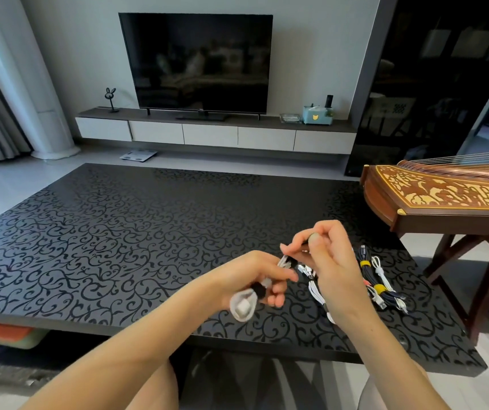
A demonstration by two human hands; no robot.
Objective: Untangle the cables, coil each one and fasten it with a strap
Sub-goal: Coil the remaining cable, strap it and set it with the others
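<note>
Black, with a curling vine pattern, the counter (119, 232) fills the middle of the view. Above its near right part the person holds both hands close together. The left hand (255, 279) is closed around a coiled white cable (244, 304); a black strap (258, 290) goes around this coil, and a white plug end shows at the bottom of the loop. The right hand (330, 255) is raised a little higher, with thumb and fingers pinching a thin dark piece, which is too blurred to name surely. Between the two hands short white and silver cable ends (289, 263) stick out.

Under the right wrist another white cable (316, 291) lies on the counter, partly hidden. Just to the right, near the counter's edge, lies a dark bundle (369, 276) fastened with two yellow straps (380, 289), and a loose white cable (381, 269) rests beside it, touching it.
</note>
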